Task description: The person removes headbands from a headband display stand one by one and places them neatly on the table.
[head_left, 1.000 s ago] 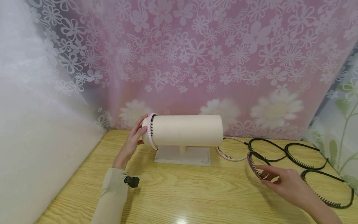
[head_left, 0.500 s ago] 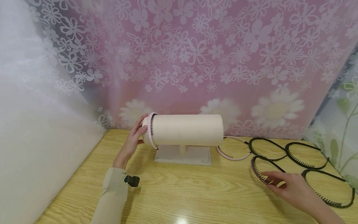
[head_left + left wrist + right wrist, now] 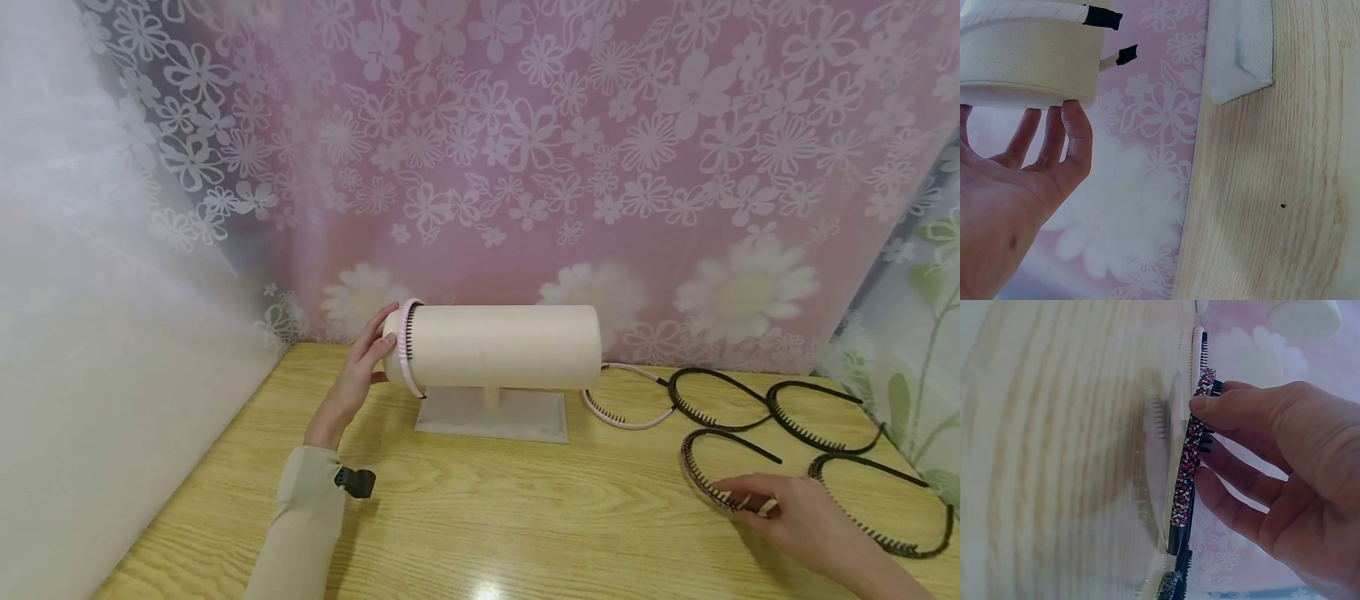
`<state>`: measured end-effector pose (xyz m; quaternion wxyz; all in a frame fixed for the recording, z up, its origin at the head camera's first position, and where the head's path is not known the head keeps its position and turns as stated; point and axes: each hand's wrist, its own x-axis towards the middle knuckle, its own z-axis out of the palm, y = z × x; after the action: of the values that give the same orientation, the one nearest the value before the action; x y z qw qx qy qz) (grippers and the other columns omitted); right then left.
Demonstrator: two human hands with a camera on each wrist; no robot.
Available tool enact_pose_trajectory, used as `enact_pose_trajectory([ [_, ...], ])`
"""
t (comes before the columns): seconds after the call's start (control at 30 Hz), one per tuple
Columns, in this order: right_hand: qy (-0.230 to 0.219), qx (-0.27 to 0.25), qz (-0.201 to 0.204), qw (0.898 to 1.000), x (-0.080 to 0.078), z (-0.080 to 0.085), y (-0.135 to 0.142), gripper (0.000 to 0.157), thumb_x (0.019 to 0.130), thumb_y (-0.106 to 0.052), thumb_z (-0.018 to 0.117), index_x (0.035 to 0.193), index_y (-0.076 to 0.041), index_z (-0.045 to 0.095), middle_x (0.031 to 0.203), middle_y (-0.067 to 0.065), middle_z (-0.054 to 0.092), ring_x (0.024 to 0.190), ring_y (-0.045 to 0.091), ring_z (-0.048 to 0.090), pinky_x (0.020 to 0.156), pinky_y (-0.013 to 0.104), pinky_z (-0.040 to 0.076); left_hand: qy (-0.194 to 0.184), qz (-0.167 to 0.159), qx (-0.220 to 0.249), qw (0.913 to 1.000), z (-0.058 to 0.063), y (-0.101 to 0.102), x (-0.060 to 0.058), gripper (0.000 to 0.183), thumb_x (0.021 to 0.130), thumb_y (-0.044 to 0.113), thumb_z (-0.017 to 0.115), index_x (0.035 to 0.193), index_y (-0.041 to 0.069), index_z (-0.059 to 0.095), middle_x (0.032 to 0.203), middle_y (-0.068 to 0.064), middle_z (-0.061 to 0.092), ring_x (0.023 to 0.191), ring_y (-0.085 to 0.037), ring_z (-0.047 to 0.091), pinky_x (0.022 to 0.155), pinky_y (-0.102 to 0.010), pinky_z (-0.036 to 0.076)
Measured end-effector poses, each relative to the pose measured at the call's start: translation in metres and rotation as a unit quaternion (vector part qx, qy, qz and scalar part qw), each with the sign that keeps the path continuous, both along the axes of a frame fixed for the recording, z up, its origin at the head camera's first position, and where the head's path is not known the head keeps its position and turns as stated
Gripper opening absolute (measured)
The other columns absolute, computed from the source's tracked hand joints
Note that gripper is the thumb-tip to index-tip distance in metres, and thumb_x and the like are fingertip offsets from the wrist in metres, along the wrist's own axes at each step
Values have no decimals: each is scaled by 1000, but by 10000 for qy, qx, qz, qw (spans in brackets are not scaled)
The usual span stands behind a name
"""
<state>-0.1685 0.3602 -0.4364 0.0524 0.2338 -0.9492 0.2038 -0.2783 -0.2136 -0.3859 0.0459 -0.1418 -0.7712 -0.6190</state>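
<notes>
My left hand [image 3: 352, 383] grips the left end of a cream cylindrical headband stand [image 3: 510, 346], thumb in front and fingertips curled at the end face [image 3: 1022, 97]. A pink toothed headband [image 3: 403, 350] is fitted round the cylinder close to that hand; its black tips stick out in the left wrist view. At the right, my right hand [image 3: 795, 517] pinches a black headband [image 3: 693, 467] covered with pink, white and dark sparkling stones [image 3: 1188, 462]. Thumb and fingers hold it by one side of its arc, low over the wooden table, its teeth facing inward.
Right of the stand, a pink headband [image 3: 630, 427] lies on the table [image 3: 450, 517], then black toothed headbands [image 3: 720, 423], [image 3: 806, 442] and a nearer black headband [image 3: 862, 525]. The stand's flat grey base [image 3: 525, 417] sits under the cylinder. A pink flowered curtain [image 3: 487, 167] hangs behind.
My right hand has moved the sparkling headband toward me and slightly right, tilting it flatter and lower over the table. The left hand keeps its hold on the stand.
</notes>
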Motion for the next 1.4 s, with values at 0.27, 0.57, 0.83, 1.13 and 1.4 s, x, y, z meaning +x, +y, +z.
enact_pose_trajectory([
  [0.27, -144, 108, 80, 9998, 0, -4, 8, 28, 76, -5, 84, 104, -9, 79, 81, -14, 71, 72, -12, 56, 56, 21, 52, -16, 0, -4, 10000, 0, 0, 0, 53, 108, 45, 41, 160, 42, 29, 163, 2, 36, 131, -28, 50, 92, -45, 51],
  [0.57, -705, 338, -142, 9968, 4, -6, 15, 29, 81, -7, 81, 109, -7, 78, 84, -14, 72, 71, -10, 57, 59, 21, 52, 29, -14, -6, 10000, 0, 0, -1, 57, 108, 44, 41, 163, 34, 27, 163, 2, 36, 131, -29, 50, 92, -44, 52],
  [0.83, -939, 483, -219, 9942, 7, -7, 16, 31, 83, -10, 81, 113, -6, 76, 85, -13, 72, 70, -9, 59, 60, 21, 52, -16, 32, 5, 10000, -1, 0, -1, 51, 108, 45, 42, 158, 45, 31, 163, 3, 36, 129, -26, 51, 92, -44, 52],
  [1.13, -955, 466, -422, 9934, 10, -8, 11, 32, 83, -10, 81, 115, -6, 76, 87, -12, 72, 69, -8, 57, 59, 21, 51, -14, 30, -2, 10000, -1, 0, 0, 52, 108, 45, 42, 158, 45, 31, 163, 4, 36, 129, -26, 51, 92, -44, 51],
  [1.4, -898, 339, -530, 9940, 9, -7, 9, 31, 84, -11, 81, 114, -6, 76, 89, -7, 74, 69, -7, 59, 59, 22, 51, 10, -5, 33, 10000, -1, 0, 0, 52, 108, 44, 41, 159, 44, 30, 163, 1, 36, 130, -26, 50, 92, -44, 52],
])
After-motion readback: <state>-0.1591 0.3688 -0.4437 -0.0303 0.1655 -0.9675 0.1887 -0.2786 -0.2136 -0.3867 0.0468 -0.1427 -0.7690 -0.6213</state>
